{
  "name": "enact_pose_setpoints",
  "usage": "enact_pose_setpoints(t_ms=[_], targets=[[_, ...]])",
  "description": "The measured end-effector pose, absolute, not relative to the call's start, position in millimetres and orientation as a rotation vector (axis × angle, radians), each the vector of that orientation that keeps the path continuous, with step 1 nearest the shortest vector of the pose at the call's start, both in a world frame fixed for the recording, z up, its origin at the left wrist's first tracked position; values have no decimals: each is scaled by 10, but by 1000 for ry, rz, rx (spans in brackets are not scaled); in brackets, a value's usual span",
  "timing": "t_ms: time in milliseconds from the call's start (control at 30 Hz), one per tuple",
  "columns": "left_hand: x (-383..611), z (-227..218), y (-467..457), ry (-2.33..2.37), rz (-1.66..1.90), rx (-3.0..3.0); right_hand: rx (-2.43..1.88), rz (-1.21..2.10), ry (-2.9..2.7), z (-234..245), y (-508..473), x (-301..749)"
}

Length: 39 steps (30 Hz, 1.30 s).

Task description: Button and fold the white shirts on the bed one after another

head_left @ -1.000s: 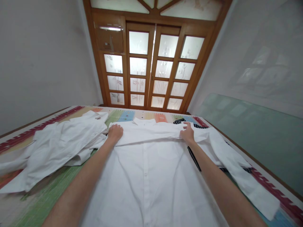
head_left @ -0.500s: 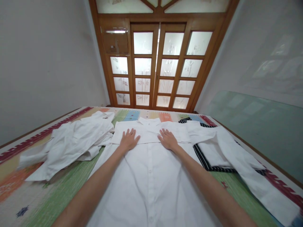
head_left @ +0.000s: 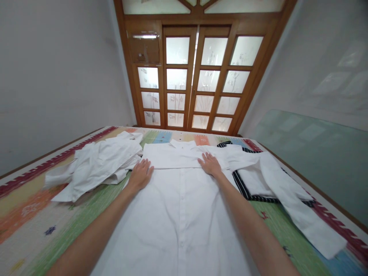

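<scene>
Left hand (head_left: 142, 174) and right hand (head_left: 210, 165) open, palms down on white shirt (head_left: 181, 207).
Shirt spread beneath and between both, collar (head_left: 183, 144) beyond them; sleeve (head_left: 283, 191) running out right of the right hand. Crumpled white garment (head_left: 99, 163) left of the left hand. Striped cloth (head_left: 242, 185) right of the right hand, on patterned cover (head_left: 59, 220).

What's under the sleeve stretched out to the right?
The sleeve crosses white fabric and black-striped fabric, its end over the patterned cloth. What lies directly beneath is covered and can't be seen.
</scene>
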<state>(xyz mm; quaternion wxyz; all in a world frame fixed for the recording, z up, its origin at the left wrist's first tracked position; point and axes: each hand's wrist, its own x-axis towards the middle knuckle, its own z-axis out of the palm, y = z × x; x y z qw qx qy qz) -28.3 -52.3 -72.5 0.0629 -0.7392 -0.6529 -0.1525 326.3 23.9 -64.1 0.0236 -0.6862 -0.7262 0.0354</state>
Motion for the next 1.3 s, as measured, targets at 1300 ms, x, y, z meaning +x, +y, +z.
enact_pose_setpoints(t_ms=[1300], targets=[[-433,-397,-663,-2111,-378,-2005,-1582,-178,-2358,-893,-1979,4047]])
